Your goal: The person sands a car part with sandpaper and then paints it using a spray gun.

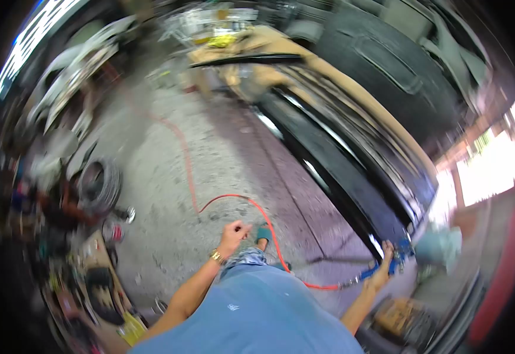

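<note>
My right hand [385, 259] is wrapped round a blue spray gun [404, 251], at the near right end of a long glossy black panel [322, 159]. A red air hose [269, 221] runs from a metal fitting [345, 284] below the gun, passes in front of my body and trails over the floor. My left hand [234, 236], with a gold watch [217, 256] on the wrist, hangs over the floor away from the panel. Its fingers are loosely curled, and I see nothing in them. Motion blurs the gun's finer parts.
Brown paper or board [352, 88] lies behind the panel, under more dark strips. A dark car panel [381, 53] stands beyond it. On the left are a coiled ring [100, 186] and a cluttered board [95, 253]. A pale greenish object [440, 248] stands right of the gun.
</note>
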